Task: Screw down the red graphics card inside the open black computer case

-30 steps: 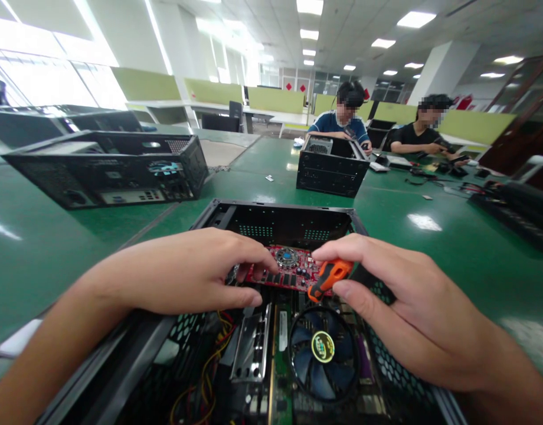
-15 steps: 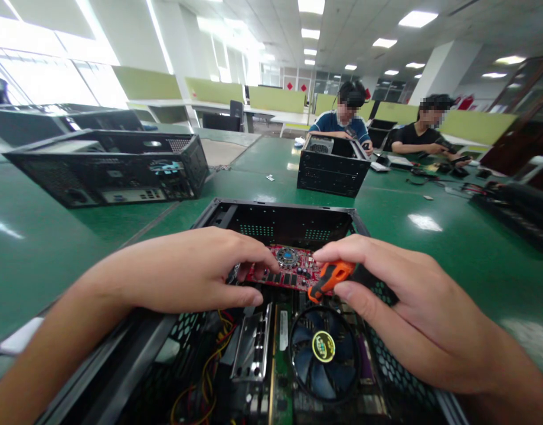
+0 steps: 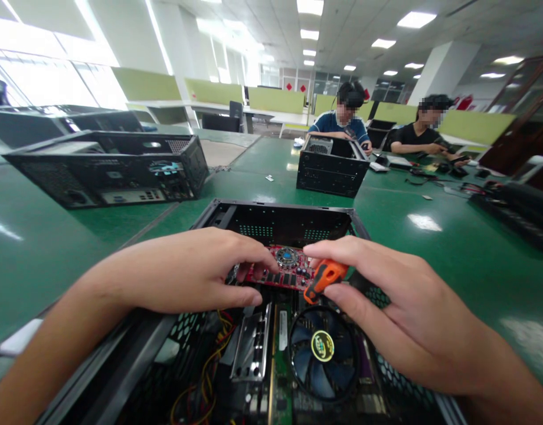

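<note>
A red graphics card [image 3: 293,278] with a small round fan sits tilted inside an opened black computer case [image 3: 293,213]. At its left end, my left hand [image 3: 205,268] has bent fingers over the card, with the thumb lower and in front; part of the grip is hidden. My right hand [image 3: 399,313] pinches an orange-and-black screwdriver handle [image 3: 327,278] between thumb and fingers, above the card's right part. The screwdriver's shaft cannot be seen. Nearer to me are a black cooling fan [image 3: 324,354], a green circuit board [image 3: 281,348] and a silver metal plate [image 3: 251,348].
Yellow and red cables [image 3: 209,366] run along the case's left inside. Another black case [image 3: 112,177] lies at the left of the green table [image 3: 236,177], and one more case [image 3: 331,171] stands farther back. Two people [image 3: 342,118] work across the table. Dark parts [image 3: 514,206] lie at right.
My right hand has shifted slightly left with the screwdriver, whose handle has turned a little. The left hand and the graphics card have stayed in place.
</note>
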Tool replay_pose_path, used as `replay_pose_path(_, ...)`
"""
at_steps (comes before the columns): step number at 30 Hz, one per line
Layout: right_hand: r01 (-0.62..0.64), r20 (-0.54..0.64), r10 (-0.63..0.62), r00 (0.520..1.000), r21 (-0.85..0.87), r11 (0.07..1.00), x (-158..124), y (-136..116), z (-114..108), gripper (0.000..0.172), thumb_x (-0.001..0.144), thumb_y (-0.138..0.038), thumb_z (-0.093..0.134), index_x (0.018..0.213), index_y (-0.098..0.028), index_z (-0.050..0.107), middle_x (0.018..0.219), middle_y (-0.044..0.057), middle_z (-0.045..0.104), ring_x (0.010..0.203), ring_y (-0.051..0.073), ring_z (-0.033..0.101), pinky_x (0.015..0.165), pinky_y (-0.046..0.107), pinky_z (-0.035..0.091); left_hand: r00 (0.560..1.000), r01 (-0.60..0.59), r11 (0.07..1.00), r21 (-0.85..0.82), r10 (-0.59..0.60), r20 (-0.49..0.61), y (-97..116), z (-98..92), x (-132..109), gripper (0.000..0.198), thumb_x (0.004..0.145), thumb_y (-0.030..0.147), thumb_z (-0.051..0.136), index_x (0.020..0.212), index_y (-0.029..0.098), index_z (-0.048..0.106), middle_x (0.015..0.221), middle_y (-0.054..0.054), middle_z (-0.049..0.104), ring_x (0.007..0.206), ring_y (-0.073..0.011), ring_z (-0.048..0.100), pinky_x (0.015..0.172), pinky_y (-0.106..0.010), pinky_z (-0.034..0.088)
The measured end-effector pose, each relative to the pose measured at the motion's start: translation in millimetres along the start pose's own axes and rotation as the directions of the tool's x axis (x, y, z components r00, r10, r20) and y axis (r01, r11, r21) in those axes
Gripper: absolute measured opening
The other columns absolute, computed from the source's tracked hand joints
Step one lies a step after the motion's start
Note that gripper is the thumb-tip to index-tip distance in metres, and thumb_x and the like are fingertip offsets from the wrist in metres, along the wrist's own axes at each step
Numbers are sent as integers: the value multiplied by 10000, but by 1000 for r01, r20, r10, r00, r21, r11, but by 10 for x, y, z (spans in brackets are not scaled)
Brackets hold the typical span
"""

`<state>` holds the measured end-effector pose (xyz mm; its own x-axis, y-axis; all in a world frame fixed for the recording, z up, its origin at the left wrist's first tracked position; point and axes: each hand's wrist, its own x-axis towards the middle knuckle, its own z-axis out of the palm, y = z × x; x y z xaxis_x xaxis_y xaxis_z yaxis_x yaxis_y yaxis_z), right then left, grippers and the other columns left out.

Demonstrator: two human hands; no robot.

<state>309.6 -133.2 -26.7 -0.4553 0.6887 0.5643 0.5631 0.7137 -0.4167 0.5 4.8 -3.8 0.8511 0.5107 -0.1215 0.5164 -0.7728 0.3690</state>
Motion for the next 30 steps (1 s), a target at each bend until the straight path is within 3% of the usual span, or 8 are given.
replay_pose_path(4, -112, -43, 113, 993, 41, 993, -111, -201, -48, 295, 1299, -256, 642, 1472, -370, 852, 1390, -41, 1028, 1191, 184, 1010, 1139, 248, 784, 1000, -2, 1000, -4, 2, 22, 15, -10, 4, 336, 1087, 473, 855, 1376, 366, 987, 1296, -21, 1021, 1155, -325, 953, 957, -372, 678)
replay_pose_path(9, -54, 31, 52, 998, 64, 997, -137, -304, -26, 279, 1301, -281, 652, 1370, -335, 917, 1345, -73, 1047, 1189, 129, 1020, 1151, 153, 740, 999, -28, 1000, -10, 28, 15, 4, -11, 4, 374, 1099, 440, 864, 1451, 376, 972, 1348, -17, 1021, 1192, -322, 962, 1008, -372, 683)
replay_pose_path(12, -66, 17, 65, 998, 64, 996, -114, -282, -25, 319, 1312, -287, 622, 1358, -325, 935, 1321, -69, 1049, 1173, 120, 1017, 1153, 152, 734, 999, -31, 1000, -5, 31, 15, -14, -4, -1, 349, 1104, 429, 866, 1434, 383, 969, 1347, -5, 1021, 1204, -316, 963, 1001, -358, 686)
replay_pose_path(17, -34, 108, 18, 994, 152, 988, -103, -222, -29, 269, 1278, -251, 707, 1398, -274, 947, 1324, -23, 1044, 1202, 142, 1001, 1151, 159, 719, 999, -30, 1000, 3, 30, 15, -22, 4, -7, 359, 1102, 419, 884, 1450, 385, 968, 1350, 5, 1021, 1205, -307, 967, 999, -347, 687)
replay_pose_path(20, 30, 69, -51, 996, 269, 963, -81, -170, 34, 177, 1317, -277, 771, 1342, -219, 936, 1198, 19, 1021, 1145, 148, 971, 1144, 171, 698, 1000, -27, 1000, 7, 27, 12, -17, 1, 0, 357, 1105, 416, 885, 1450, 384, 969, 1347, 5, 1020, 1205, -306, 965, 999, -345, 688)
replay_pose_path(22, 82, 28, -96, 995, 309, 948, -61, -143, 70, 215, 1345, -343, 792, 1281, -189, 927, 1117, 31, 990, 1059, 139, 936, 1063, 178, 698, 1000, -26, 1000, 11, 26, 7, -8, -2, 1, 363, 1106, 421, 887, 1457, 384, 969, 1350, 4, 1020, 1207, -309, 963, 1002, -348, 688)
replay_pose_path(25, 86, 28, -98, 995, 283, 955, -45, -130, 67, 249, 1359, -358, 765, 1312, -176, 929, 1071, 28, 962, 979, 134, 892, 951, 189, 699, 999, -36, 999, 1, 36, 15, 9, -8, -4, 362, 1119, 421, 869, 1465, 378, 967, 1361, -3, 1021, 1215, -313, 963, 1009, -354, 689)
replay_pose_path(30, 61, 45, -76, 996, 275, 959, -55, -129, 23, 247, 1351, -282, 718, 1381, -158, 929, 1091, 40, 966, 1011, 148, 903, 973, 206, 711, 999, -47, 999, 19, 47, 5, 10, -10, -7, 360, 1126, 433, 873, 1471, 378, 961, 1363, -10, 1020, 1218, -317, 963, 1025, -360, 685)
